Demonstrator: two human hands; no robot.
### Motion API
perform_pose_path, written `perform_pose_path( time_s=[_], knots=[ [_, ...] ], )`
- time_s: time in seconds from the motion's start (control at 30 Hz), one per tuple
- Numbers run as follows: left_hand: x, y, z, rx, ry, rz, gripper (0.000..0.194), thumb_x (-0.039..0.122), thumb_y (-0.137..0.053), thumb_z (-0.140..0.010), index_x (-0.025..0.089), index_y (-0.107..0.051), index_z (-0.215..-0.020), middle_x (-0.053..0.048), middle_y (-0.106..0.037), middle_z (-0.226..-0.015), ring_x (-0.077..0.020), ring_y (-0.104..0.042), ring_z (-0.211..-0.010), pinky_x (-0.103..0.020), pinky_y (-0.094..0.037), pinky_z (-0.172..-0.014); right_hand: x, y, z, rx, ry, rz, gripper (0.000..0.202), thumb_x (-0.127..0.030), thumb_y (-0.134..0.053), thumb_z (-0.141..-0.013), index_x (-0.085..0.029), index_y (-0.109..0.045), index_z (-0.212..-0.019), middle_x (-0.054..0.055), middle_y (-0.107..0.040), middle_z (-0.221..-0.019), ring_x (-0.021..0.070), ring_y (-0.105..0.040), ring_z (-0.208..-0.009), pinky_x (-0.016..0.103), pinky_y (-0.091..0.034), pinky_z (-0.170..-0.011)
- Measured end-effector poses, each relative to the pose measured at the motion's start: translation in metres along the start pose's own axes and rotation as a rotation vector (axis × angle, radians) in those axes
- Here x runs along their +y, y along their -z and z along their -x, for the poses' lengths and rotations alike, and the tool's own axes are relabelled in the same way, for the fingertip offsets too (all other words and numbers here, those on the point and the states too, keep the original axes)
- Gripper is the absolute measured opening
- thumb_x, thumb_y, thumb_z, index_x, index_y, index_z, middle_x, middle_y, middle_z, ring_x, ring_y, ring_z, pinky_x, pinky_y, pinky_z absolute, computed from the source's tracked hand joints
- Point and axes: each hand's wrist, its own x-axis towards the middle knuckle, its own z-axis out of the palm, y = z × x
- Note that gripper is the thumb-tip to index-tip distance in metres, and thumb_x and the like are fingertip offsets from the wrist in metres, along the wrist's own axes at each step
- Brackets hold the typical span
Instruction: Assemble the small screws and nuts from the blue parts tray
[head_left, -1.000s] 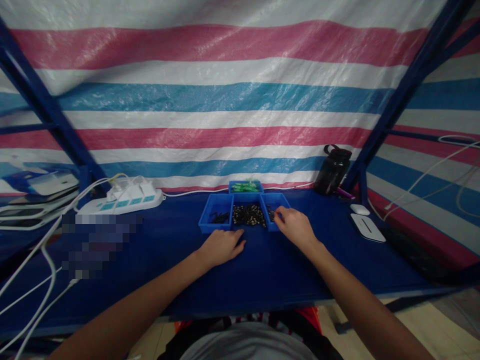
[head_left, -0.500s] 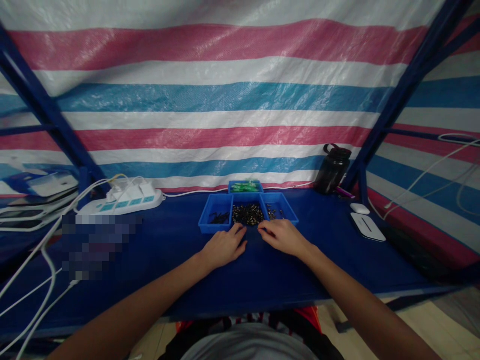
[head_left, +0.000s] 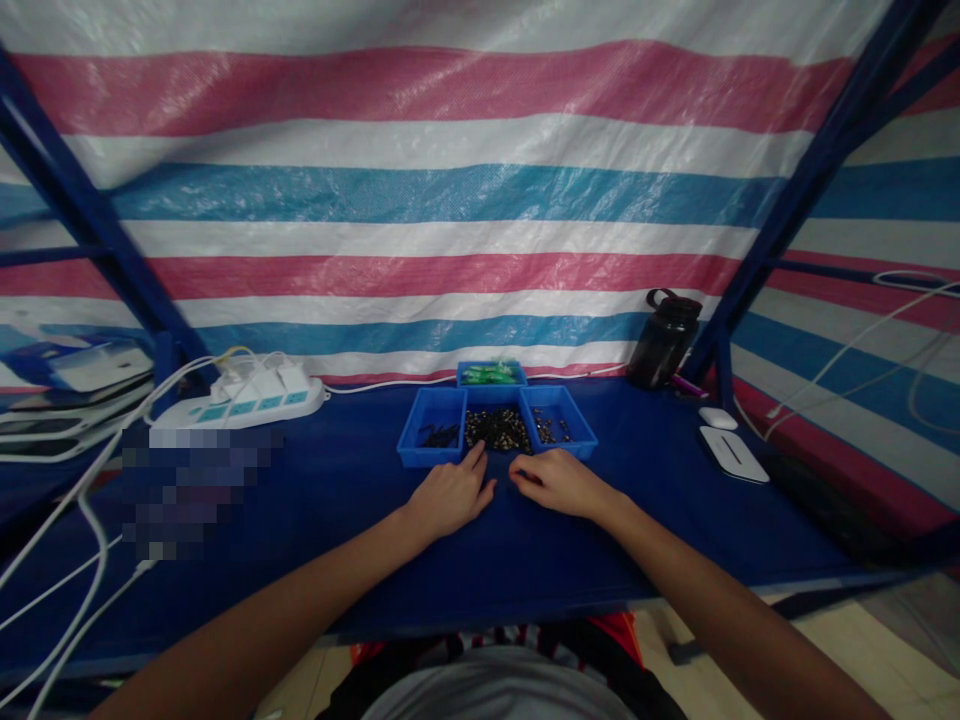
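Note:
My left hand (head_left: 452, 496) is at the front edge of the middle blue bin (head_left: 491, 396), index finger stretched over small black and brass-coloured parts (head_left: 498, 428), thumb held apart. Whether the fingertip touches them I cannot tell. Just to its right, my right hand (head_left: 561, 484) is closed in a pinch in front of the bins; anything between its fingertips is too small to make out. The left blue bin (head_left: 408, 442) holds thin black pieces (head_left: 439, 436). In the right blue bin (head_left: 579, 420) lie a few small metallic parts (head_left: 552, 431).
Behind the bins, a small blue bin (head_left: 462, 381) holds green-and-clear packets (head_left: 491, 373). A black bottle (head_left: 664, 340), a white earbud case (head_left: 718, 418) and a white flat device (head_left: 733, 454) stand at right. A power strip (head_left: 262, 408) with cables and stacked devices (head_left: 71, 420) occupy the left.
My left index finger has straightened and reached over the middle bin's parts. My right hand has shifted slightly left and back toward me, still pinched.

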Motion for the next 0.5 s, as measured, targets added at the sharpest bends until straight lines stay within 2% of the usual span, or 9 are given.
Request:
perform_pose_path(
  time_s=[0.3,0.5],
  knots=[
    [-0.0007,0.0023,0.0000,-0.035,0.007,0.018,0.050,0.042,-0.030,-0.097,0.012,-0.047,-0.133,-0.018,-0.034,-0.146,-0.0254,-0.068,-0.084,-0.036,-0.054,-0.073,0.0006,0.0006,-0.0006,-0.053,-0.018,-0.006,0.015,-0.022,-0.049,-0.089,-0.019,-0.063,-0.094,0.001,-0.070,-0.075,0.0140,-0.061,-0.064,0.022,-0.033,-0.059],
    [-0.0012,0.0036,-0.0005,-0.036,0.008,0.011,0.050,0.043,-0.030,-0.097,0.012,-0.046,-0.134,-0.019,-0.033,-0.146,-0.0241,-0.069,-0.079,-0.036,-0.054,-0.070,0.0004,0.0021,-0.0003,-0.057,-0.029,-0.019,0.015,-0.022,-0.049,-0.089,-0.019,-0.063,-0.093,0.001,-0.069,-0.074,0.0142,-0.061,-0.064,0.022,-0.032,-0.059]
  ],
)
